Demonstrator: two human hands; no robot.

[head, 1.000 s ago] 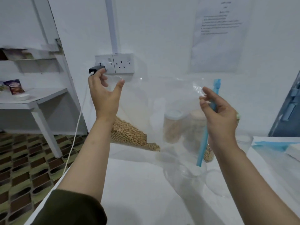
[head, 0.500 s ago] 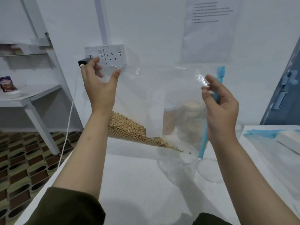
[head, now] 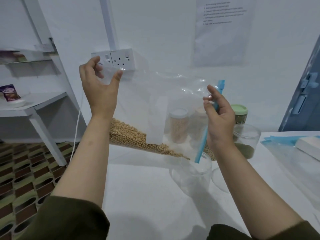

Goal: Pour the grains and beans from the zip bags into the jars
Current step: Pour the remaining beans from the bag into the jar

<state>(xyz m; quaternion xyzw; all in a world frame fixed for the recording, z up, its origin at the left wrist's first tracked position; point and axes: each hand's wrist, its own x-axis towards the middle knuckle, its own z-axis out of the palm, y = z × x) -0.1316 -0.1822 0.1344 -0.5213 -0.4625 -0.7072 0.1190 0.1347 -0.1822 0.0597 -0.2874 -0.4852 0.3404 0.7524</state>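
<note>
A clear zip bag (head: 142, 94) is held up above the white bench (head: 138, 196), tilted so that its blue zip strip (head: 207, 129) runs down the right-hand edge. The left hand (head: 99, 85) pinches the bag's upper left corner between thumb and curled fingers, at the level of the wall socket (head: 121, 58). The right hand (head: 219, 116) grips the bag at the zip edge, fingers curled round the plastic and the blue strip.

Tan beans (head: 135, 137) lie along the bag's lower edge, in a wedge sloping down from beside the left forearm towards the lower right corner. The leading beans sit at the mouth of the bag, just above the rim of an open clear jar (head: 192, 175) standing on the bench. The lower end of the blue strip hangs over that jar's opening. Whether any beans are already inside the jar cannot be determined. A white label patch (head: 156, 122) shows on the bag wall.

Behind the bag stand a white-lidded jar (head: 178, 125) with pale contents and a green-lidded jar (head: 239, 114). An open clear jar holding dark green grains (head: 245, 142) stands to the right of the right hand. Flat bags with blue strips (head: 284, 141) and a white box (head: 308, 148) lie at the right end of the bench. A white shelf unit (head: 34, 103) stands at left, over a patterned floor (head: 26, 174).
</note>
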